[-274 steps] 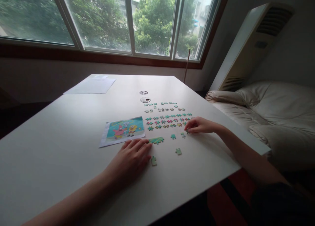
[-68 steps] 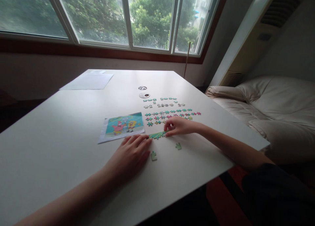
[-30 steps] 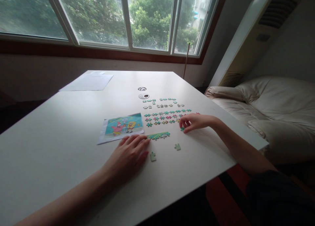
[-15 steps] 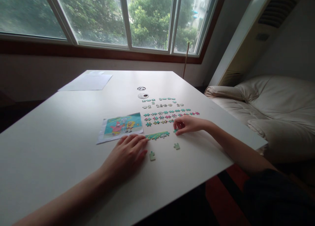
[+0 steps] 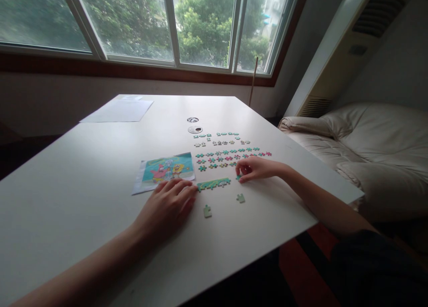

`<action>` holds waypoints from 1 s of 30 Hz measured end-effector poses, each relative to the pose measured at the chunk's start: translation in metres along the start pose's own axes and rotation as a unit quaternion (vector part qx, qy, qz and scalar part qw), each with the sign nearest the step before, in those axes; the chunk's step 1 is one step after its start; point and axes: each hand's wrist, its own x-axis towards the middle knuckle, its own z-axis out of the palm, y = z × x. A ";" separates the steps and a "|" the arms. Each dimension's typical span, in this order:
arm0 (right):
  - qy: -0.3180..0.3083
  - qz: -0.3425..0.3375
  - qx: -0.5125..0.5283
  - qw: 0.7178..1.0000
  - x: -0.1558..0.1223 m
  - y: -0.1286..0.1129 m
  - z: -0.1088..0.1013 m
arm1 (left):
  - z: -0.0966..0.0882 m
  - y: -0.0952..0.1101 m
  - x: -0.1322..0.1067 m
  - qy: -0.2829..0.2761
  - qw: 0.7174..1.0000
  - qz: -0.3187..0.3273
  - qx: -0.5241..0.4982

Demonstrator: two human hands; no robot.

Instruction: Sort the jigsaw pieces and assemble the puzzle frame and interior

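My left hand [image 5: 163,206] lies flat on the white table [image 5: 83,200], fingers stretched out, its tips just left of a short joined strip of puzzle pieces [image 5: 214,183]. My right hand [image 5: 256,169] is curled at the strip's right end, fingertips pinching a small teal puzzle piece [image 5: 238,178]. Two loose green pieces [image 5: 207,211] [image 5: 240,198] lie nearer me. Rows of several loose pieces [image 5: 230,154] lie beyond my right hand. A cartoon reference picture [image 5: 164,171] lies left of the strip.
A white sheet of paper [image 5: 118,110] lies at the table's far left. Two round cable holes [image 5: 194,129] sit past the pieces. A cream cushion [image 5: 374,142] and a standing air conditioner [image 5: 337,53] are to the right. Windows run along the back wall.
My right hand came back from the loose rows toward the strip's right end with a teal piece. My left hand slid slightly left, off the strip's end.
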 end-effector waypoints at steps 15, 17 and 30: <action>0.006 -0.006 0.000 1.000 0.000 -0.001 0.001 | -0.002 0.003 0.002 0.004 1.000 -0.001 -0.016; 0.007 -0.004 0.000 1.000 0.000 -0.001 0.000 | -0.001 0.002 0.002 0.005 1.000 0.001 -0.016; 0.002 -0.006 0.012 1.000 -0.001 -0.001 -0.002 | 0.000 0.001 0.001 0.003 1.000 0.003 -0.020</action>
